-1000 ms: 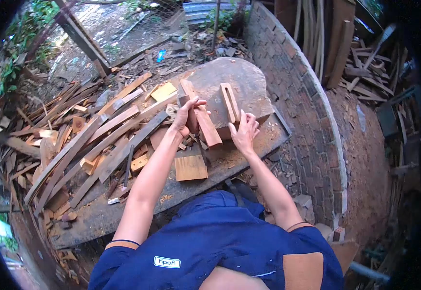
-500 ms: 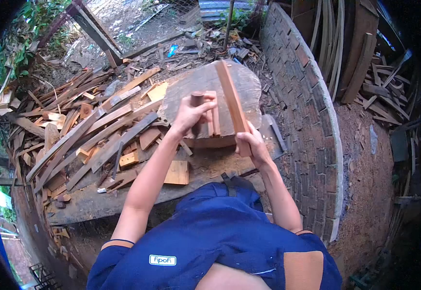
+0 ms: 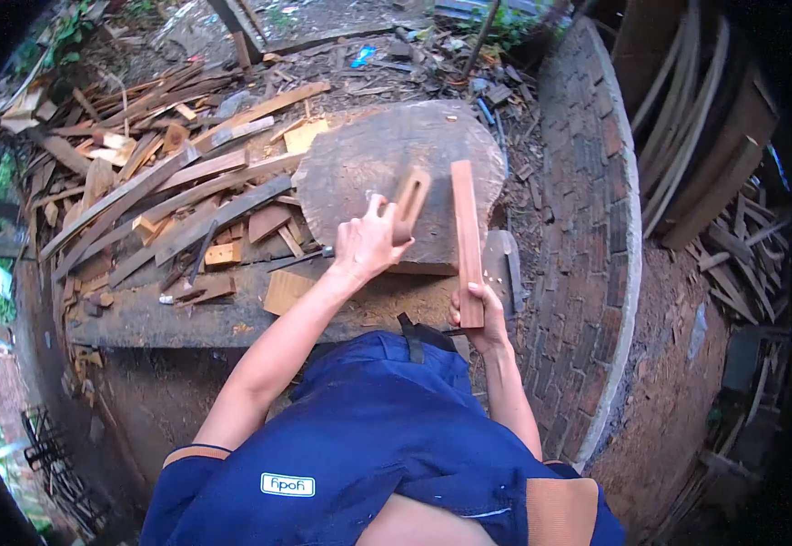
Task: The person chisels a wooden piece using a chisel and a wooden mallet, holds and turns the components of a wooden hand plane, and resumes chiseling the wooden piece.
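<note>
A curved red-brown brick wall with a pale cement cap borders the right of the yard, leaning more across the view than half a second ago. Left of it runs a long, dark, dusty wooden counter, its left part heaped with grey and brown wooden strips. Farther right sits a thick, rounded, grey-brown wooden slab. Over its right edge stands a long, straight, reddish-brown wooden bar, which half a second ago leaned to the upper left; now its long axis runs almost straight away from the person, far end tipped slightly left. The right hand has kept hold of its near end, thumb and fingers closed around it. The left hand is curled at the near end of a short, light-brown wooden block with a long slot, gripping it as far as the blur shows. That block, mostly covered by the left hand before, now shows its slot over the slab, long axis pointing away and somewhat right; whether it touches the slab cannot be told.
</note>
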{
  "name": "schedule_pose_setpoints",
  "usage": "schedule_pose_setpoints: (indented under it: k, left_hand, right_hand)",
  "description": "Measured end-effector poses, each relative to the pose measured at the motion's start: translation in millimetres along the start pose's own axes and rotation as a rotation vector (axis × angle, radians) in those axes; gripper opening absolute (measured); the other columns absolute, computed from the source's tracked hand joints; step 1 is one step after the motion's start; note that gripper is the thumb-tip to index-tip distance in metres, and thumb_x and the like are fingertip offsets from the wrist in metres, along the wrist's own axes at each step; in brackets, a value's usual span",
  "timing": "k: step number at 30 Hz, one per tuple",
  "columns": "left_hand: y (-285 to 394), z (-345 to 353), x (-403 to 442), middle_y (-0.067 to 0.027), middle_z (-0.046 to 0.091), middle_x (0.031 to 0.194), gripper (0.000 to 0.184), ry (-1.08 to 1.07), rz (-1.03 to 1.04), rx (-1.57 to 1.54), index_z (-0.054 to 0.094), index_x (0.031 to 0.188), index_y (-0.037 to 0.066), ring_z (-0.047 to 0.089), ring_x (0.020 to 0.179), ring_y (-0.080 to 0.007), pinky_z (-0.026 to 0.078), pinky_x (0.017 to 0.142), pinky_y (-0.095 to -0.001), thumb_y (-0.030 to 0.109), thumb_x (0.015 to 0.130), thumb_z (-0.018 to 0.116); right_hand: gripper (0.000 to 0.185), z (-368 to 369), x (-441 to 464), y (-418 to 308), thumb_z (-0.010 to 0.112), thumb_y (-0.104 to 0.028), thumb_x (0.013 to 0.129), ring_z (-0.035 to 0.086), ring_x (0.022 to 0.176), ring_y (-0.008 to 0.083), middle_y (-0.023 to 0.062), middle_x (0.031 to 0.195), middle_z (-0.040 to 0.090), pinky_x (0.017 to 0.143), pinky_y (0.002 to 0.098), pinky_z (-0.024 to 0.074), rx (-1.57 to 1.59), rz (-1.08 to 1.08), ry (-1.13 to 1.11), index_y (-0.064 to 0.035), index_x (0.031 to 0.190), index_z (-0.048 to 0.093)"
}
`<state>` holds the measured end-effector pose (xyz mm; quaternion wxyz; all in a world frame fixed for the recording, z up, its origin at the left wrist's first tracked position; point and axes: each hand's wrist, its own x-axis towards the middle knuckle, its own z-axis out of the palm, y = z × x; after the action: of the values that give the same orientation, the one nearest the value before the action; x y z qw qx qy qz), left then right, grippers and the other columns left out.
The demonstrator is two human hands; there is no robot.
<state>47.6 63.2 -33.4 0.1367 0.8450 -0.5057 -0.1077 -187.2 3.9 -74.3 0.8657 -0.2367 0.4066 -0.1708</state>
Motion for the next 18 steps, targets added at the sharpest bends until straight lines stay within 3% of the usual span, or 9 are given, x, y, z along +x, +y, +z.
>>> schedule_pose_setpoints:
  k: [1, 2, 4, 5, 7, 9, 12, 15, 18]
  left_hand:
    - [3, -4, 0, -0.0114, 0.052, 0.12, 0.054, -0.055, -0.005, 0.0, 0.056, 0.114, 0.012, 0.067, 0.079, -0.037, 0.055, 0.068, -0.0479, 0.043, 0.075, 0.073]
    - [5, -6, 0, -0.0096, 0.051, 0.125, 0.056, -0.112, -0.008, -0.002, 0.055, 0.12, 0.016, 0.067, 0.084, -0.0364, 0.055, 0.072, -0.0485, 0.046, 0.075, 0.071]
    - [7, -4, -5, -0.0105, 0.055, 0.121, 0.06, -0.106, 0.0, -0.029, 0.053, 0.126, 0.022, 0.067, 0.085, -0.0364, 0.055, 0.072, -0.0494, 0.044, 0.074, 0.073]
    - [8, 2, -7, -0.0112, 0.058, 0.116, 0.063, -0.141, 0.012, -0.052, 0.051, 0.128, 0.023, 0.067, 0.085, -0.0362, 0.055, 0.072, -0.0493, 0.045, 0.073, 0.073]
    - [14, 3, -10, -0.0116, 0.063, 0.104, 0.069, -0.168, -0.002, -0.059, 0.047, 0.133, 0.023, 0.067, 0.087, -0.0355, 0.054, 0.075, -0.0488, 0.044, 0.072, 0.073]
    - [9, 9, -7, -0.011, 0.063, 0.105, 0.069, -0.132, -0.027, -0.072, 0.047, 0.133, 0.021, 0.066, 0.089, -0.0354, 0.054, 0.076, -0.0486, 0.042, 0.073, 0.073]
    - [-4, -6, 1, -0.0096, 0.062, 0.108, 0.065, -0.149, -0.094, -0.007, 0.05, 0.129, 0.013, 0.065, 0.091, -0.0347, 0.053, 0.077, -0.0467, 0.036, 0.073, 0.072]
    - [-31, -14, 5, -0.0082, 0.059, 0.114, 0.058, -0.139, -0.092, 0.061, 0.056, 0.123, 0.012, 0.065, 0.092, -0.0332, 0.053, 0.077, -0.0436, 0.034, 0.073, 0.074]
    - [-67, -12, 7, -0.009, 0.059, 0.113, 0.059, -0.073, -0.016, -0.07, 0.058, 0.122, 0.011, 0.064, 0.095, -0.031, 0.053, 0.08, -0.041, 0.038, 0.072, 0.075]
  right_hand:
    - [0.044, -1, 0, 0, 0.056, -0.036, 0.088, 0.053, 0.059, 0.0162, 0.007, 0.075, 0.052, 0.053, 0.031, 0.0447, -0.109, -0.024, -0.032, -0.0087, 0.121, 0.047]
    - [0.044, 1, 3, 0, 0.056, -0.036, 0.088, 0.053, 0.059, 0.0162, 0.007, 0.075, 0.052, 0.053, 0.031, 0.0447, -0.111, -0.013, -0.045, -0.0087, 0.121, 0.047]
    - [0.046, 7, 0, -3, 0.053, -0.046, 0.091, 0.056, 0.064, 0.0147, 0.006, 0.078, 0.053, 0.053, 0.0295, 0.0485, -0.349, -0.092, 0.148, -0.0104, 0.119, 0.048]
    - [0.05, -5, 4, 1, 0.051, -0.053, 0.091, 0.058, 0.069, 0.0137, 0.005, 0.081, 0.055, 0.053, 0.0276, 0.0508, -0.372, -0.075, 0.114, -0.0109, 0.117, 0.048]
    - [0.05, -15, 7, 0, 0.052, -0.05, 0.091, 0.059, 0.072, 0.0148, 0.0052, 0.09, 0.052, 0.055, 0.029, 0.0523, -0.365, -0.031, 0.101, -0.0094, 0.12, 0.047]
    - [0.051, -15, 6, -7, 0.053, -0.046, 0.091, 0.059, 0.074, 0.0159, 0.0053, 0.099, 0.05, 0.057, 0.0304, 0.0538, -0.361, 0.009, 0.088, -0.008, 0.123, 0.045]
    - [0.052, -6, -1, -20, 0.062, -0.038, 0.088, 0.063, 0.067, 0.0172, 0.0077, 0.094, 0.056, 0.052, 0.0293, 0.0529, -0.399, 0.049, -0.006, -0.0069, 0.124, 0.042]
    - [0.058, -9, 4, -21, 0.068, -0.03, 0.084, 0.063, 0.06, 0.0179, 0.0116, 0.085, 0.064, 0.048, 0.0289, 0.0518, -0.431, 0.097, -0.079, -0.0054, 0.127, 0.037]
    - [0.053, -9, 9, -17, 0.067, -0.03, 0.084, 0.059, 0.056, 0.0146, 0.007, 0.072, 0.059, 0.049, 0.0283, 0.0502, -0.417, 0.072, -0.025, -0.0051, 0.123, 0.041]
